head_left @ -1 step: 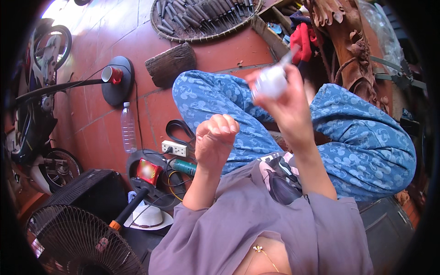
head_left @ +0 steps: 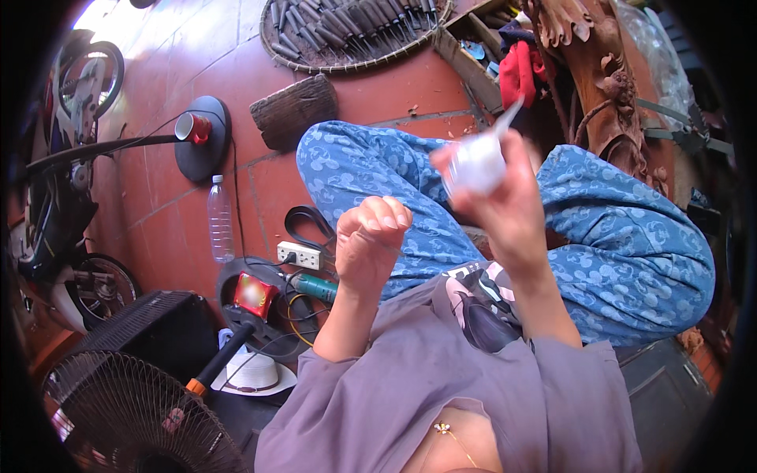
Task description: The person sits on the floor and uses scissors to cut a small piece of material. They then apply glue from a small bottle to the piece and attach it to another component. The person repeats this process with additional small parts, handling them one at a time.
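Observation:
In front of my lap my right hand (head_left: pixel 516 213) is wrapped round a small white plastic bottle (head_left: pixel 479 164). A pointed, pale nozzle (head_left: pixel 509 118) sticks out past the fingers. Motion smears both the bottle and the fingertips. To the left, my left hand (head_left: pixel 369 240) is raised with its fingers curled in. Whatever it may hold is hidden inside the curl. Below the hands, my legs are crossed in blue patterned trousers (head_left: pixel 631 213).
A round woven tray (head_left: pixel 347 69) of wood-handled carving tools lies far ahead, near a wooden block (head_left: pixel 293 112). Carved wood (head_left: pixel 607 87) stands at right. On the left are a plastic bottle (head_left: pixel 221 225), a power strip (head_left: pixel 300 255), a red mug (head_left: pixel 194 128) and a fan (head_left: pixel 134 418).
My right hand has brought the white bottle a little nearer to me and to the right. My left hand stays almost in place.

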`<state>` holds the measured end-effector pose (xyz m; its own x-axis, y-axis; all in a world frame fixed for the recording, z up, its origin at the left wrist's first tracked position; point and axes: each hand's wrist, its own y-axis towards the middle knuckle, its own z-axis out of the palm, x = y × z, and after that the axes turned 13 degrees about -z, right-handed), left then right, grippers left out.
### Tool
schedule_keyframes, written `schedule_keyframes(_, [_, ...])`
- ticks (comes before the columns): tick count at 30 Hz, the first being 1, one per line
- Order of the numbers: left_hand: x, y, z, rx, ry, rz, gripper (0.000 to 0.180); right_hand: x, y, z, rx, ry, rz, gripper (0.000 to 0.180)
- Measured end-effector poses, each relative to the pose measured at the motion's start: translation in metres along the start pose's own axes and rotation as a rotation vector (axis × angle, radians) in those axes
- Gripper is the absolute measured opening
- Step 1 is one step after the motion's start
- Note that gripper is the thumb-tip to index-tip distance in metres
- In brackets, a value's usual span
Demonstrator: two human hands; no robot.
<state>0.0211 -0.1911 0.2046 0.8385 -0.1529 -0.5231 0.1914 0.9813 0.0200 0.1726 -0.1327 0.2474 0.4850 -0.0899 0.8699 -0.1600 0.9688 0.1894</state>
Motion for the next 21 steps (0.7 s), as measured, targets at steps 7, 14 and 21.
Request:
schedule_keyframes(7, [0.004,-0.002,0.015,-0.074,0.232,0.138,0.013,0.038,-0.072,-0.015,-0.213,0.126,0.239,0.064])
schedule_keyframes(14, [0.015,-0.007,0.021,-0.119,0.297,0.142,0.018,0.036,-0.081,-0.017,-0.180,-0.134,0.003,0.067])
schedule_keyframes(21, [0.025,-0.010,0.030,-0.193,0.295,0.125,0.024,0.039,-0.089,-0.018,-0.089,-0.470,-0.247,0.065])
